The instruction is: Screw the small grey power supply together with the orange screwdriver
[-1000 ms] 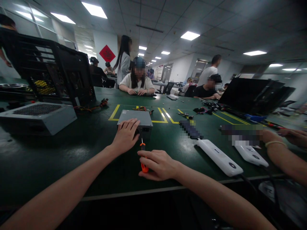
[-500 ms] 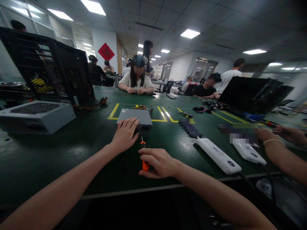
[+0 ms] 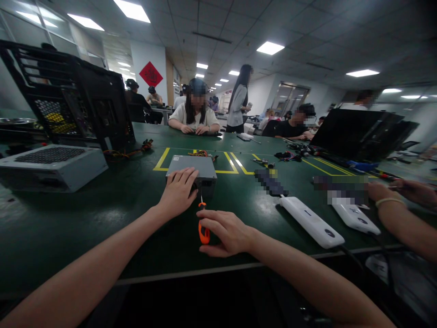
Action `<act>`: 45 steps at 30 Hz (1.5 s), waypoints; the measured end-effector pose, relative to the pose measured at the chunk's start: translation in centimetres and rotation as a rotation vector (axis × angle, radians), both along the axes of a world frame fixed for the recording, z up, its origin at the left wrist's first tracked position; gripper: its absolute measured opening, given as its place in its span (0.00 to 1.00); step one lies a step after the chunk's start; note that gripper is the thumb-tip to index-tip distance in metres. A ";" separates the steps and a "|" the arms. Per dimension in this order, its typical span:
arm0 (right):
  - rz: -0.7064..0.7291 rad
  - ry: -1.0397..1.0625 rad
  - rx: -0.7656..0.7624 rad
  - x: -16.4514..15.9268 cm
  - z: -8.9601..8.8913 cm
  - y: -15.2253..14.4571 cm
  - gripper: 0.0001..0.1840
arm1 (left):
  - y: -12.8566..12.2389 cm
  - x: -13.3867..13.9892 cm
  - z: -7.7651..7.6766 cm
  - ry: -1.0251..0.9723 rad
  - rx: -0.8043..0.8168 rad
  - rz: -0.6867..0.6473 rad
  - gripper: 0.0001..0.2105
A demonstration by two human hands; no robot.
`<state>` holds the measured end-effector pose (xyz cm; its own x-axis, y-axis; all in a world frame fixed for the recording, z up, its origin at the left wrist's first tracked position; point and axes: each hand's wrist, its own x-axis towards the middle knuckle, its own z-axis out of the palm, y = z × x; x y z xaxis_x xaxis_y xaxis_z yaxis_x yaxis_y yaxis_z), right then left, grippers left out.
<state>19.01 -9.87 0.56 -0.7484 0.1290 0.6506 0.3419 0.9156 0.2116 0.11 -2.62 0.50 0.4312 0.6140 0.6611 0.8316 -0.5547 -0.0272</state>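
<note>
A grey computer power supply unit [image 3: 205, 166] sits on the green table in front of me. My left hand [image 3: 177, 189] grips its left front corner, fingers over the top and thumb down by the front face. In my right hand [image 3: 227, 232] is a screwdriver [image 3: 204, 233] with an orange and black handle, held between fingers and thumb. The screwdriver's thin shaft points away from me and reaches the unit's front face. Its tip is too dark and small to make out. Coloured cables [image 3: 202, 153] lie behind the unit.
Left stand a second power supply [image 3: 54, 166] and an open black computer case [image 3: 85, 100]. On the right lie white power banks [image 3: 312, 222] [image 3: 355, 218] with pixelated devices. A neighbour's hands [image 3: 385, 193] are at the right edge. Another person [image 3: 194, 109] sits across the table [image 3: 136, 246].
My right hand has shifted slightly on the screwdriver, whose orange handle is turned and tilted a little differently. My left hand and the unit stay put. A standing person behind has moved right.
</note>
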 end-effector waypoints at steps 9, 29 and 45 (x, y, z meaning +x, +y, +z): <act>-0.016 -0.062 0.061 0.0 0.0 -0.2 0.18 | 0.0 0.1 0.0 0.004 -0.004 0.006 0.23; -0.001 -0.032 -0.006 0.1 0.2 -0.2 0.22 | 0.0 0.1 0.0 0.013 -0.006 0.006 0.22; -0.011 -0.068 0.093 0.0 0.2 -0.2 0.20 | 0.0 0.0 -0.1 0.014 -0.009 0.008 0.23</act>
<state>19.04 -10.05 0.74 -0.7903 0.0788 0.6076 0.3336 0.8871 0.3190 0.10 -2.62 0.45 0.4354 0.6235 0.6493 0.8355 -0.5485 -0.0335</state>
